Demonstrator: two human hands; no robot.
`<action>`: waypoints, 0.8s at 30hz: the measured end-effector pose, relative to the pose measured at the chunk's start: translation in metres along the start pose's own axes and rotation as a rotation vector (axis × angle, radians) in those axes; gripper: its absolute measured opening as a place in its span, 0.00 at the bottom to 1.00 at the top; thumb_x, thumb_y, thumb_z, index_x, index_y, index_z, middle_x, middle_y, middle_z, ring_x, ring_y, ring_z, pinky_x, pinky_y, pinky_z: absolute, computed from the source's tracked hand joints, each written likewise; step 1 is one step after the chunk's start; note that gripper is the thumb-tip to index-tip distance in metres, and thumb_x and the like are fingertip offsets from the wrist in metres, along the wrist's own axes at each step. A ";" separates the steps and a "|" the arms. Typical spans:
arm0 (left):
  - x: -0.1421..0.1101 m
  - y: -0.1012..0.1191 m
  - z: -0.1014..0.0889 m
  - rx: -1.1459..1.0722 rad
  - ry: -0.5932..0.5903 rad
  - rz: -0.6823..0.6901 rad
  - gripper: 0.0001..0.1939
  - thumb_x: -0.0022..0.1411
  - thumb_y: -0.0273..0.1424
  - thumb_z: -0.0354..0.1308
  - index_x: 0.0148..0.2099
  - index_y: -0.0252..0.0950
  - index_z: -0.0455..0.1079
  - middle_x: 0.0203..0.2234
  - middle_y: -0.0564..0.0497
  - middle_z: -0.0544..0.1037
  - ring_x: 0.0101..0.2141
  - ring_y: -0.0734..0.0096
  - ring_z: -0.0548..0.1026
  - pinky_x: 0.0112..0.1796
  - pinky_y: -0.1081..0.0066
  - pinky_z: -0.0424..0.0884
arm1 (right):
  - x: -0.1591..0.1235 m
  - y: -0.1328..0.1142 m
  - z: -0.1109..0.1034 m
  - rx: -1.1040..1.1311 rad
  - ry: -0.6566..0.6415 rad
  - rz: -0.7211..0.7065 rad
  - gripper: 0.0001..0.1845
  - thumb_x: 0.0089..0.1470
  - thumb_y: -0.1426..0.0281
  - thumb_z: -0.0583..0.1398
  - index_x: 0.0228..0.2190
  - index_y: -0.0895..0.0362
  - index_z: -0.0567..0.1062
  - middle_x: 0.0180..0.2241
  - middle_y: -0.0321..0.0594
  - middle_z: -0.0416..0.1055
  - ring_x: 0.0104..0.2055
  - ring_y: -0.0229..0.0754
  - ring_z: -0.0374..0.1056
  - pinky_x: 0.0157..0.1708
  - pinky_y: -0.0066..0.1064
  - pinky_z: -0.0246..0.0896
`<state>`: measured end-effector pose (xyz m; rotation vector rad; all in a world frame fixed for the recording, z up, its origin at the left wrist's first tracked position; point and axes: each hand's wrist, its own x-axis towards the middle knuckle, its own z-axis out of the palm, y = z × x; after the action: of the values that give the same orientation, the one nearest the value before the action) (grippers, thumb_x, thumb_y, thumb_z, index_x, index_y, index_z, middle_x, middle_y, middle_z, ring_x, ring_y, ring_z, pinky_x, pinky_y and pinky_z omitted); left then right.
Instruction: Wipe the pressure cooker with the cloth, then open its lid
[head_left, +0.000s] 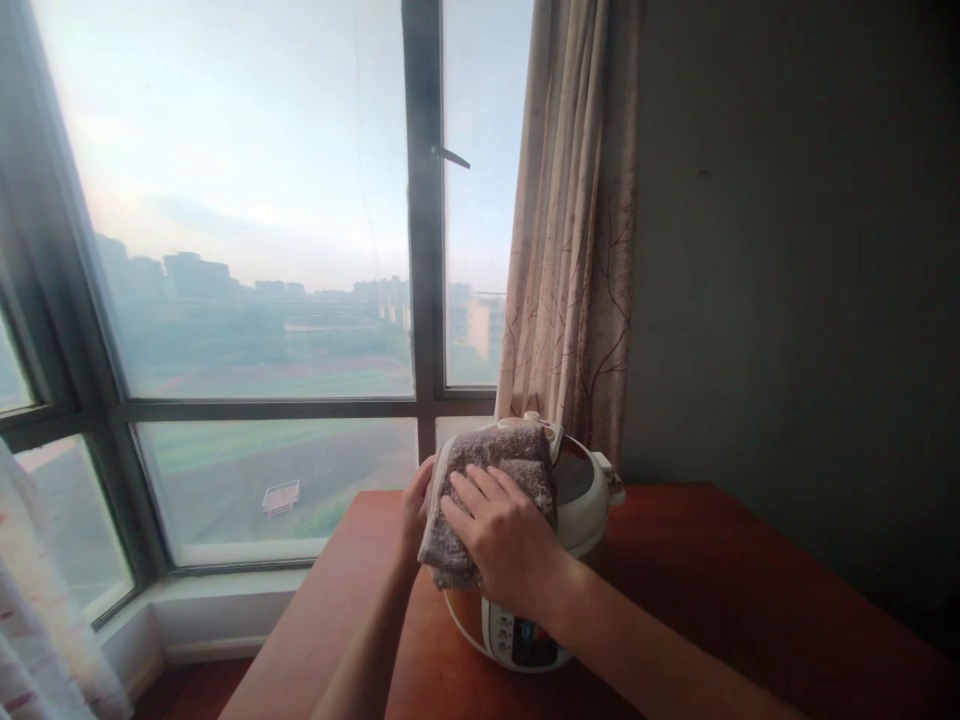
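One folded towel (pixel 487 450) fronts the cooker (pixel 591 518), right hand (pixel 510 545) spread upon it, left hand (pixel 414 505) grip hidden; wiping appears underway, remainder indeterminable.

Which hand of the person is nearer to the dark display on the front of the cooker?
Right. The right hand, laid on the gray-brown cloth, is just above the display; the left hand is farther off, at the cloth's left edge.

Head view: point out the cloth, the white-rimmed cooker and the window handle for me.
Cloth (pixel 501 448): head view, on its upper part.
Cooker (pixel 586 518): head view, on its white rim, right of the cloth.
Window handle (pixel 454 158): head view, midway along its lever.
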<state>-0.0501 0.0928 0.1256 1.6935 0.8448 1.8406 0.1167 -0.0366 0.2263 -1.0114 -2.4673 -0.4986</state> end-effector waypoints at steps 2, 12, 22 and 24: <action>-0.002 0.004 0.001 -0.009 -0.013 -0.018 0.20 0.62 0.44 0.56 0.48 0.36 0.76 0.45 0.44 0.81 0.47 0.55 0.77 0.52 0.59 0.69 | -0.031 0.004 0.003 -0.040 0.034 -0.094 0.25 0.62 0.69 0.53 0.59 0.59 0.66 0.67 0.46 0.58 0.69 0.54 0.50 0.68 0.49 0.41; -0.006 0.003 0.003 0.081 -0.023 0.007 0.20 0.64 0.35 0.49 0.54 0.36 0.73 0.51 0.43 0.78 0.53 0.54 0.73 0.55 0.58 0.66 | -0.150 0.062 0.032 -0.074 0.197 0.000 0.42 0.50 0.72 0.60 0.66 0.51 0.58 0.70 0.41 0.51 0.73 0.53 0.39 0.70 0.53 0.30; -0.006 0.005 0.003 0.109 -0.014 -0.006 0.21 0.63 0.35 0.50 0.54 0.35 0.73 0.50 0.44 0.79 0.52 0.53 0.74 0.53 0.59 0.67 | -0.050 0.169 0.025 0.571 0.283 0.522 0.24 0.49 0.70 0.59 0.49 0.52 0.78 0.52 0.43 0.76 0.55 0.49 0.70 0.62 0.45 0.58; -0.006 0.005 0.003 0.107 -0.011 -0.009 0.21 0.63 0.35 0.49 0.54 0.35 0.72 0.50 0.43 0.79 0.52 0.53 0.74 0.52 0.59 0.67 | -0.028 0.184 0.024 0.626 0.260 0.570 0.22 0.48 0.70 0.60 0.47 0.52 0.79 0.48 0.41 0.79 0.47 0.46 0.74 0.54 0.39 0.67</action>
<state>-0.0460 0.0851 0.1250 1.7601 0.9607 1.8070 0.2624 0.0820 0.2221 -1.1975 -1.7936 0.2937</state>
